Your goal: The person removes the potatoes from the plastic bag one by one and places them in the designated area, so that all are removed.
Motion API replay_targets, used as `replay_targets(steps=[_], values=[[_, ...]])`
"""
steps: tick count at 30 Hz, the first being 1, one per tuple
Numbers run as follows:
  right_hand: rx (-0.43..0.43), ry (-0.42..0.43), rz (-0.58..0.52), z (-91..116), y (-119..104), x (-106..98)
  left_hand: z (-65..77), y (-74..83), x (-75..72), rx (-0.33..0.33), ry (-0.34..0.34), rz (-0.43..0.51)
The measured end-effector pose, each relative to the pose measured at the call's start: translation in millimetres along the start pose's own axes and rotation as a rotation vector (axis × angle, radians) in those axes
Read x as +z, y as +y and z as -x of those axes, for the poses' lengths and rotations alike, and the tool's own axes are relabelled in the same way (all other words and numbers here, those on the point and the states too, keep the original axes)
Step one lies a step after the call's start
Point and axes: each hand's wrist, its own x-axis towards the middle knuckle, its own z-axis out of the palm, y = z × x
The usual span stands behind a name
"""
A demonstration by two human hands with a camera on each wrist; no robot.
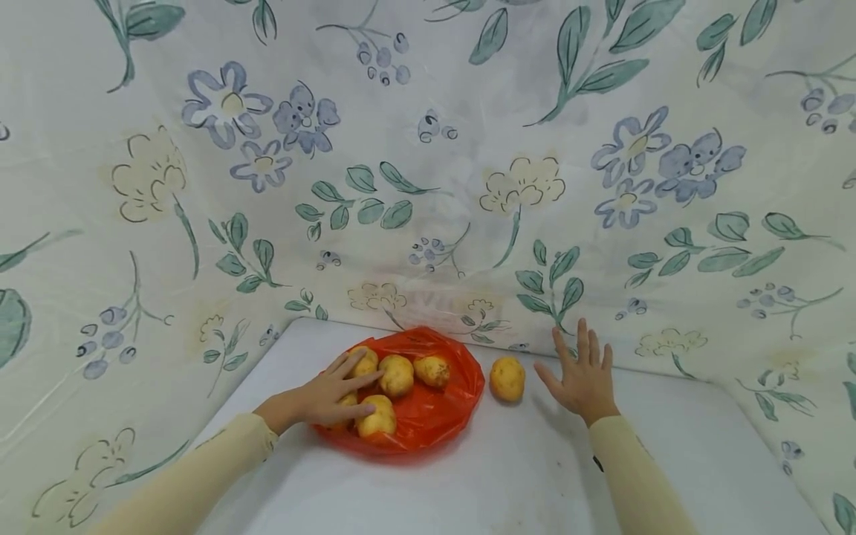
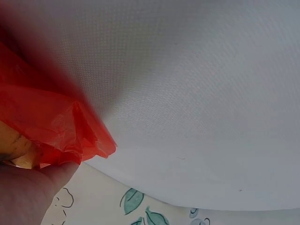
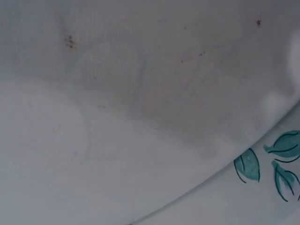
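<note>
A red plastic bag [image 1: 438, 416] lies spread out on the white table, with several yellow potatoes [image 1: 397, 377] in it. Across the potatoes at the bag's left side rests my left hand [image 1: 324, 397], its fingers spread and fairly straight. The left wrist view shows the thumb [image 2: 60, 176] against the red plastic [image 2: 51, 112], beside part of a potato [image 2: 13, 143]. Just right of the bag, one loose potato [image 1: 507, 379] sits on the table. My right hand [image 1: 583, 377], fingers spread, is to the right of that potato, apart from it and holding nothing.
The white tabletop [image 1: 495, 475] has rounded far corners and a few small dark specks. Floral-patterned sheeting [image 1: 428, 186] rises behind the table and along its sides.
</note>
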Motion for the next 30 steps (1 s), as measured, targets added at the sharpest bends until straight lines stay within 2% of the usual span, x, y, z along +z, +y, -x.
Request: replay_targets(steps=[9,30], values=[[-0.009,0.032,0.016,3,0,-1,-3.9,-2.5,3.8,0.004,0.012,-0.016],[-0.007,-0.004,0.014,0,-14,-6,-2.1,0.7,2.9,0.023,0.033,-0.017]])
